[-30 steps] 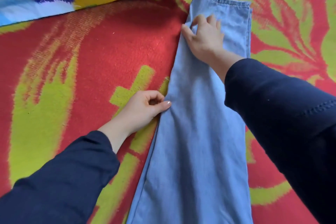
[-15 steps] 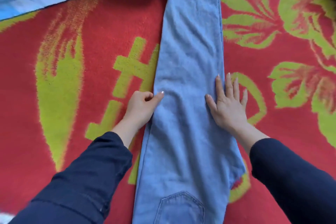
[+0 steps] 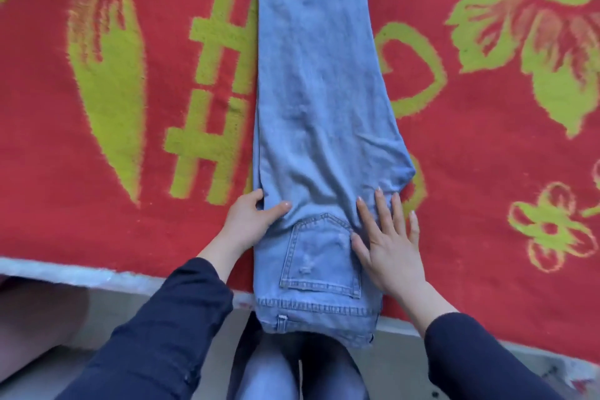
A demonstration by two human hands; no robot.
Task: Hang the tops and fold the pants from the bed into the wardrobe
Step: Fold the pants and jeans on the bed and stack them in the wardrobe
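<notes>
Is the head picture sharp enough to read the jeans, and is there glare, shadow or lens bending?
Head view: soft, even light, no glare on the jeans; the back pocket stitching is readable; the left hand and right hand look slightly soft; the blanket near edge bows, likely wide-angle distortion; dim shadow below it at lower left.

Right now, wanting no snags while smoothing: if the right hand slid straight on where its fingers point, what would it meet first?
Likely the creased bulge of the jeans just beyond the right hand; past it, the red blanket.
</notes>
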